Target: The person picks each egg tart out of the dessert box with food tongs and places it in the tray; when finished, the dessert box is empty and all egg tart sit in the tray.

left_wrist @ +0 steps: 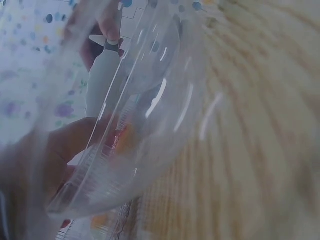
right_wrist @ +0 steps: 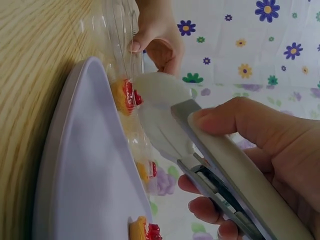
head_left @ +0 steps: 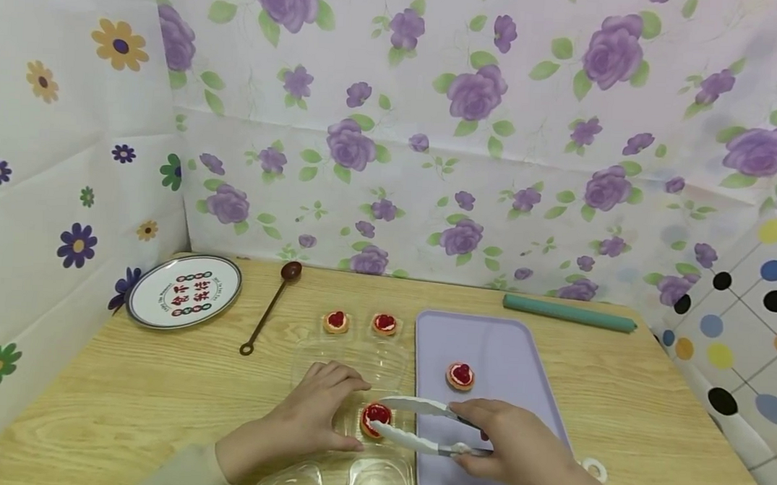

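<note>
My right hand (head_left: 513, 440) holds a pair of white-tipped tongs (head_left: 412, 440) by the handles. The tong tips reach over a small tart (head_left: 376, 420) with red topping, one tip overlapping its front. This tart sits in a clear plastic container (head_left: 348, 416). My left hand (head_left: 309, 416) grips the container from the left, thumb on the near side and fingers on the far side. In the right wrist view the left thumb lies on the container's rim. Another tart (head_left: 461, 376) rests on the lilac tray (head_left: 489, 334) at the right.
Behind, two tarts, a left one (head_left: 336, 322) and a right one (head_left: 385, 325), sit in clear plastic containers. Another clear container (head_left: 381, 481) lies open at the front edge. A plate (head_left: 158, 290) and a brown ladle (head_left: 266, 317) lie back left; a green roll (head_left: 568, 313) lies back right.
</note>
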Available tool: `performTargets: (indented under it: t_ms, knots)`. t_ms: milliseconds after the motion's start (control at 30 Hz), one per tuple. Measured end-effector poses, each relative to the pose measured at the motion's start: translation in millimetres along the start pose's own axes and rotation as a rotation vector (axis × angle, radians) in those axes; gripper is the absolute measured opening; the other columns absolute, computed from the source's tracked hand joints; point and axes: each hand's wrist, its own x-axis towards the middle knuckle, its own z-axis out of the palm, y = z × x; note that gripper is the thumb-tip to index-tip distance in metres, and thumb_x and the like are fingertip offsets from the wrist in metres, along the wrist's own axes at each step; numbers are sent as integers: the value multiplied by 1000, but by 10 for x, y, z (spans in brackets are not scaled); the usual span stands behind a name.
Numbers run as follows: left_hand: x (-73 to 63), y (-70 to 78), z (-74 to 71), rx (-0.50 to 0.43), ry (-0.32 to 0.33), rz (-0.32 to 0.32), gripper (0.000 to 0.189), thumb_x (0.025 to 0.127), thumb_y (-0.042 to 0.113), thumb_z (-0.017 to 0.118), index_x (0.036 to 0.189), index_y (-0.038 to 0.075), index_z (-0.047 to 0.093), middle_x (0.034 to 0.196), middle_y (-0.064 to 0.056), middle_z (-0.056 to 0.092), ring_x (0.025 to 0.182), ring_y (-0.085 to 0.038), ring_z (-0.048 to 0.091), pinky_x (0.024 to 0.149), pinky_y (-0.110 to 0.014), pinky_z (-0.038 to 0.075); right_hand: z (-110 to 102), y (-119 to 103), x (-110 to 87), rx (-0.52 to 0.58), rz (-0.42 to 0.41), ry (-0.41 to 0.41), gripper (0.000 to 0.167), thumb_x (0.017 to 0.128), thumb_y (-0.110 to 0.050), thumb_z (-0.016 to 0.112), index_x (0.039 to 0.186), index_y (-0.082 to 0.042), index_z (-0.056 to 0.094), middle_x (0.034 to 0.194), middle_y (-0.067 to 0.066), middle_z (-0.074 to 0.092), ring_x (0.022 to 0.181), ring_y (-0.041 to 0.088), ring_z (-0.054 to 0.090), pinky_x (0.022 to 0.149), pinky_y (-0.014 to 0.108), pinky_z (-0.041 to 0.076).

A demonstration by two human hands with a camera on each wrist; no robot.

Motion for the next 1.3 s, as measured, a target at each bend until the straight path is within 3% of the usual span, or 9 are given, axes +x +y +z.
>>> performTargets:
  t_ms: [300, 833, 1300]
  knots:
    - [-10, 1, -19, 9, -1, 4, 77, 64, 55, 81, 127, 16, 58, 126, 4, 57, 121, -17, 49, 104, -41, 38, 7, -121, 11, -148, -56, 80, 49, 75, -34, 77, 117, -10, 68, 109, 1, 72, 96, 16, 68, 79, 34, 58]
    - [-18, -9, -3, 23, 22, 27, 76, 64, 54, 81, 126, 15, 59, 125, 3, 58, 119, -17, 49, 102, -41, 39, -23, -119, -4, -180, -112, 132, 47, 75, -31, 78, 116, -10, 68, 109, 1, 72, 93, 15, 69, 75, 31, 59]
    - [-11, -3, -1, 5, 7, 29, 74, 66, 52, 81, 126, 15, 58, 126, 3, 58, 120, -18, 49, 102, -43, 40, -48, -134, 22, -197, -84, 86, 50, 74, -34, 78, 117, -11, 68, 109, 0, 71, 94, 16, 68, 75, 32, 58]
